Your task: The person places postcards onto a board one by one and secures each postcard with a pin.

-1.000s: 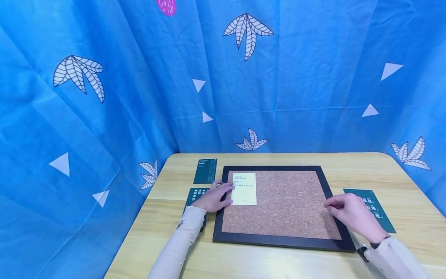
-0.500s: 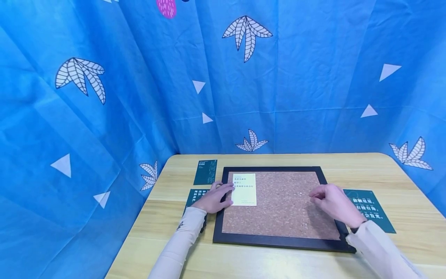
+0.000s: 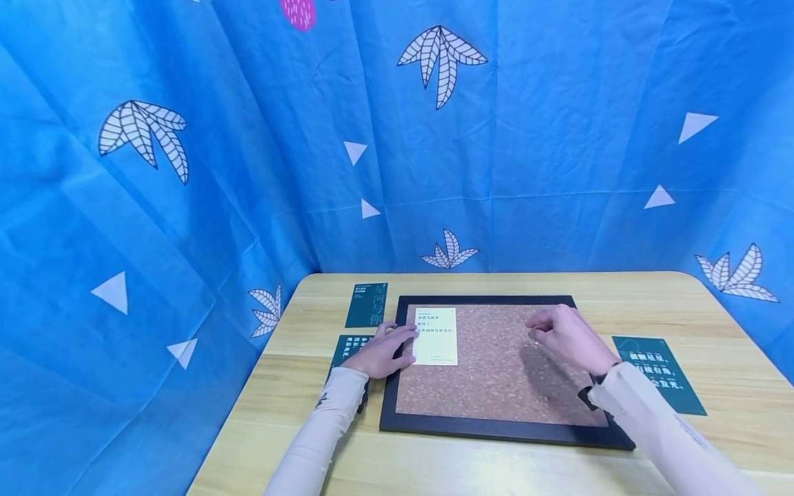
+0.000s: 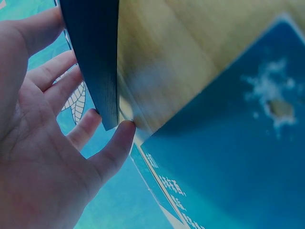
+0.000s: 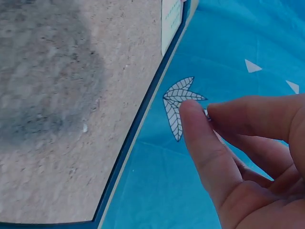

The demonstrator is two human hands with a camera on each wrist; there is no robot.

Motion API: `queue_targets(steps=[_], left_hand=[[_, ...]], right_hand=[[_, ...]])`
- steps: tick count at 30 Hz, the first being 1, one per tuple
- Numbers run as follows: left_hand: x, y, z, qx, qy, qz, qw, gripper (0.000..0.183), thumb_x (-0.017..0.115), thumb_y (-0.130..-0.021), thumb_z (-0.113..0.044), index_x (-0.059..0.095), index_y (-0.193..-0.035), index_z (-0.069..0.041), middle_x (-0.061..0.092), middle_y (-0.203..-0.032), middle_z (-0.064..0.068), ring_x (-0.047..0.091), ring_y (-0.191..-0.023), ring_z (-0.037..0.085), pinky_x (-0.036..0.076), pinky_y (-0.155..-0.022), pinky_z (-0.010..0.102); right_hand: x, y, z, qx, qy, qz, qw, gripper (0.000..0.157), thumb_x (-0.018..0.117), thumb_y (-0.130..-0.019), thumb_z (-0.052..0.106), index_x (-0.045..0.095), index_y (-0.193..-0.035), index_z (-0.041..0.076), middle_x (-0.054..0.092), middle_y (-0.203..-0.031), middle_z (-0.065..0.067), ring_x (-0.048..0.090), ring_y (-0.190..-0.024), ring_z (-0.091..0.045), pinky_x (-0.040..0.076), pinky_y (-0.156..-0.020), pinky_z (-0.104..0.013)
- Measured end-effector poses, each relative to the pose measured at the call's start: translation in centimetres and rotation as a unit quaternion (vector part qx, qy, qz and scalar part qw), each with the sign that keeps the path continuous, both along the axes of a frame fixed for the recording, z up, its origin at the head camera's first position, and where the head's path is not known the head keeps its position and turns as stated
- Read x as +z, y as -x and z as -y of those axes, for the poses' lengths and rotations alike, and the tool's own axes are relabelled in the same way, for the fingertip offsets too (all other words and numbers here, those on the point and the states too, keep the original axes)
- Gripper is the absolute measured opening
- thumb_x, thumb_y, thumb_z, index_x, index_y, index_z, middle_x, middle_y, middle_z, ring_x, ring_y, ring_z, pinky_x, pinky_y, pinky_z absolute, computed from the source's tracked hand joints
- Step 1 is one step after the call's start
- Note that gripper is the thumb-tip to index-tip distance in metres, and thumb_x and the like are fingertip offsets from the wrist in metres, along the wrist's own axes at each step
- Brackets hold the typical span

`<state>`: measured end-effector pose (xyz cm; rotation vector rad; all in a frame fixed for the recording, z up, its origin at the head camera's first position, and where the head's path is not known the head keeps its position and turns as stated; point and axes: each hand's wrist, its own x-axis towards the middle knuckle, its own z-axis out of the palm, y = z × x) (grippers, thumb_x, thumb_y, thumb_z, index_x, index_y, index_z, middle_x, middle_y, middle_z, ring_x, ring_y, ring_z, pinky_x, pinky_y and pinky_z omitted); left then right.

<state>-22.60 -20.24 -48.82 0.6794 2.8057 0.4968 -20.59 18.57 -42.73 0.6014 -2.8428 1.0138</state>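
Note:
A black-framed cork board lies on the table, with a cream printed card on its upper left part. My left hand rests across the board's left edge. Its fingers are spread and the fingertips touch the card's left side. In the left wrist view, the left hand lies along the dark frame. Over the right part of the cork hovers my right hand, casting a shadow. In the right wrist view its thumb and index finger pinch a tiny pale thing, mostly hidden between the fingertips.
Two dark green printed cards lie left of the board: an upper card and a lower card partly under the left arm. Another green card lies to the right. Beyond the wooden table hangs a blue patterned cloth.
My right hand has moved left and slightly up from the board's right edge to above the cork, uncovering part of the right green card. My left hand and the cream card stay put.

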Motion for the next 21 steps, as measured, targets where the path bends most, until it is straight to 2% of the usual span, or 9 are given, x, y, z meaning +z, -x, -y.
queue_targets(steps=[11, 21], left_hand=[[0.2, 0.0, -0.1, 0.003, -0.005, 0.004, 1.0000, 0.059, 0.062, -0.104, -0.035, 0.045, -0.157, -0.018, 0.038, -0.168, 0.002, 0.028, -0.154, 0.032, 0.042, -0.118, 0.052], [0.1, 0.1, -0.1, 0.011, -0.001, 0.010, 0.9999, 0.059, 0.061, -0.104, -0.038, 0.043, -0.158, -0.021, 0.037, -0.168, -0.002, 0.026, -0.155, 0.030, 0.040, -0.120, 0.051]], right_hand=[[0.4, 2.2, 1.5, -0.008, 0.009, 0.018, 1.000, 0.016, 0.069, -0.093, 0.000, 0.081, -0.104, 0.002, 0.079, -0.097, -0.015, 0.070, -0.078, -0.016, 0.056, -0.064, -0.027], [0.5, 4.3, 3.1, -0.008, 0.003, 0.038, 0.999, 0.016, 0.067, -0.094, 0.001, 0.081, -0.101, 0.000, 0.079, -0.093, -0.013, 0.067, -0.074, -0.015, 0.054, -0.064, -0.030]])
